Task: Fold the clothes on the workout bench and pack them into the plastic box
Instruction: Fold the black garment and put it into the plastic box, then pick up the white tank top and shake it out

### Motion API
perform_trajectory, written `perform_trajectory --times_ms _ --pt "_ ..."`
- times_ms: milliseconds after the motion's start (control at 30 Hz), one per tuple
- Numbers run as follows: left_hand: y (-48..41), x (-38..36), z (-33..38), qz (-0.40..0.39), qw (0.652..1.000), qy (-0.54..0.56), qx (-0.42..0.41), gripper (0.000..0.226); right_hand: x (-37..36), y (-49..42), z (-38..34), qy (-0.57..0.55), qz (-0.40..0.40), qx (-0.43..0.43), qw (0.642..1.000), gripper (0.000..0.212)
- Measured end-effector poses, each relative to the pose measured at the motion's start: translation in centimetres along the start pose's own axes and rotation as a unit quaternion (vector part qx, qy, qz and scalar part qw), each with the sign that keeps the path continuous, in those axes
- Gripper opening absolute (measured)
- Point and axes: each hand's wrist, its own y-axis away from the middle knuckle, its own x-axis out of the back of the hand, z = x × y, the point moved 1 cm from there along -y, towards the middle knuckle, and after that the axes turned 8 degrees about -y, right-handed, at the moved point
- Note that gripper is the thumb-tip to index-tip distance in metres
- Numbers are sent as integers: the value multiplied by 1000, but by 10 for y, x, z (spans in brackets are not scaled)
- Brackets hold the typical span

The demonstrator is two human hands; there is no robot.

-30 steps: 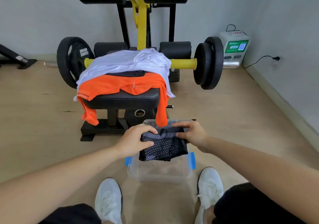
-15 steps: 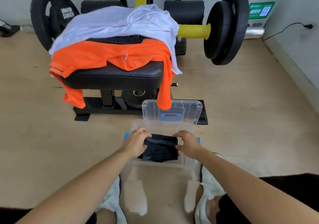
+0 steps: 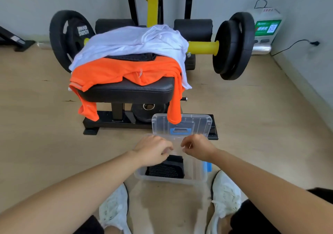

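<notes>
A folded black mesh garment (image 3: 165,169) lies inside the clear plastic box (image 3: 198,177) on the floor between my feet. My left hand (image 3: 153,150) and my right hand (image 3: 198,147) hover just above the box's far half, fingers loosely curled, holding nothing. The clear lid (image 3: 196,123) stands upright behind the box. On the black bench seat (image 3: 129,93) lie an orange shirt (image 3: 111,73), a dark garment (image 3: 137,57) on it, and a white shirt (image 3: 135,40) on top. An orange sleeve hangs down in front of the lid.
Black weight plates stand to the left (image 3: 66,35) and right (image 3: 232,44) of the bench on a yellow bar. A white device (image 3: 264,30) with a cable sits by the right wall. My white shoes (image 3: 113,208) (image 3: 225,194) flank the box.
Both hands lowered the black garment into the box, let go of it and rose slightly. The view has shifted as my head moved.
</notes>
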Motion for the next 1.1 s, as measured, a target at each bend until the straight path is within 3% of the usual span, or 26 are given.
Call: perform_trajectory --times_ms 167,267,367,467,600,667,800,967,1100 --pt "25 85 16 88 993 -50 -67 27 71 6 -39 66 31 67 995 16" --pt "39 132 23 182 976 -69 -94 23 115 17 -67 102 32 109 988 11" --pt "45 177 24 269 959 -52 -75 20 154 27 -98 94 83 148 981 6" --pt "38 216 10 359 933 -27 4 17 185 21 -126 33 148 168 974 5" --pt "12 244 -39 374 913 8 163 25 207 -7 -157 -66 225 166 958 6" --pt "4 246 -66 369 903 10 220 33 211 -24 -165 -60 229 153 959 20" --pt "4 234 -108 264 908 -30 323 51 205 -50 -169 -75 198 122 970 47" --pt "11 232 -122 288 896 2 338 14 192 -64 -164 -25 175 113 978 44" --pt "17 245 -119 368 864 106 326 10 196 -69 -165 -57 201 115 971 35"
